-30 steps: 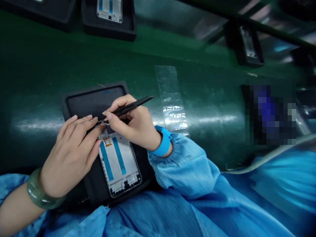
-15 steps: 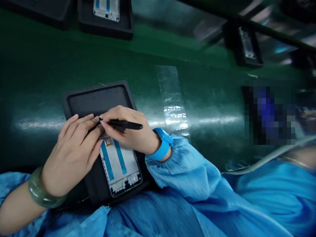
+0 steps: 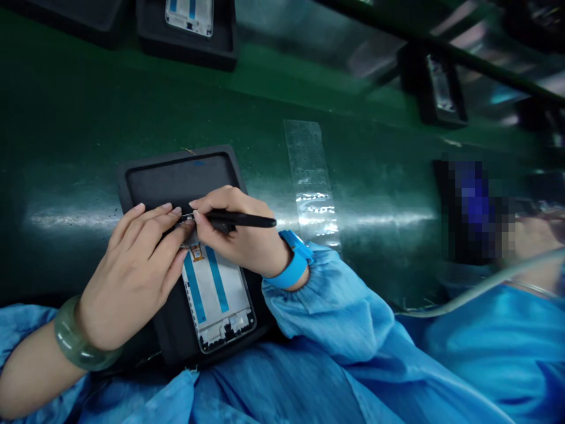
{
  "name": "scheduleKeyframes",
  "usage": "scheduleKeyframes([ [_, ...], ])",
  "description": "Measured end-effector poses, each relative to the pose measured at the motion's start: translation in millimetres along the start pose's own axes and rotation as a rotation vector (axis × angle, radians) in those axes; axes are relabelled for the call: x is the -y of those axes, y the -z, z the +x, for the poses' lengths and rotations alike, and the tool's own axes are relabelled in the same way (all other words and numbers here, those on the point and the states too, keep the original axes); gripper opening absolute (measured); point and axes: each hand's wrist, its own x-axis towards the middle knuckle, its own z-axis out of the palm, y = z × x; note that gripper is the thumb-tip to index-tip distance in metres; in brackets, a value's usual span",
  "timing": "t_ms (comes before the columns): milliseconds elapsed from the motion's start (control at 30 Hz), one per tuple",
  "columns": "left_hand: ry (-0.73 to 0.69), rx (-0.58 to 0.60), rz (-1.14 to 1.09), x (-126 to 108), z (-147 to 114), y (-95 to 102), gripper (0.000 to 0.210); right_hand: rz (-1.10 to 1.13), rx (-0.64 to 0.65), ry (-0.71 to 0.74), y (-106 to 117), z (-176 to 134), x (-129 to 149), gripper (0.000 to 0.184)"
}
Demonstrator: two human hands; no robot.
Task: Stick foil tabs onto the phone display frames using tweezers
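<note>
A phone mid-frame (image 3: 218,294), pale with two blue strips and a small orange flex connector (image 3: 196,253), lies in a black foam tray (image 3: 179,176). My left hand (image 3: 136,259) rests over the phone frame's upper left part, fingers stretched out and touching it. In my right hand (image 3: 238,235) is a slim black pen-shaped tool (image 3: 251,220), gripped between thumb and fingers. The tool's thin tip points left, at the phone frame's upper end beside my left fingertips. My fingers partly hide that upper end.
Clear plastic film strip (image 3: 309,171) lies on the green table (image 3: 379,176) to the right. Other black trays (image 3: 189,53) stand at the back, one bearing another phone frame (image 3: 189,17). A co-worker's blue sleeve (image 3: 498,335) and a pale cable (image 3: 485,282) are at the right.
My right hand and the black tool have shifted slightly right, the tip drawing away from my left fingertips. My left hand stays nearly still. The co-worker's hand at the right has moved.
</note>
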Motion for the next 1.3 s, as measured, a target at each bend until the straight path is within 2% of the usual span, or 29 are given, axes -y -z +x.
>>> scheduleKeyframes([
  [100,0.007,0.008,-0.004,-0.9,0.8,1.1,0.035,-0.074,0.027,0.051,-2.3,-0.2,1.3,0.005],
  [233,0.007,0.006,-0.004,-2.2,1.5,2.2,0.034,-0.13,0.022,0.049,-5.5,-0.9,2.6,0.004],
  [533,0.008,-0.013,0.004,-2.5,1.9,0.0,0.034,0.02,-0.027,-0.121,-1.7,0.4,-2.8,0.01],
  [700,0.008,-0.009,0.005,-2.4,2.2,1.2,0.033,-0.002,-0.05,-0.088,-3.2,0.6,-1.0,0.011],
  [800,0.009,-0.005,0.006,-2.8,2.0,1.1,0.034,0.009,-0.077,-0.118,-2.1,2.2,-0.5,0.012],
  [1000,0.013,-0.012,-0.003,-3.0,2.4,0.4,0.034,0.112,-0.003,-0.166,2.2,4.3,-2.3,0.007],
  [1300,0.018,0.001,-0.015,-2.5,3.2,1.1,0.033,0.046,0.042,-0.145,-1.7,3.3,1.2,0.004],
])
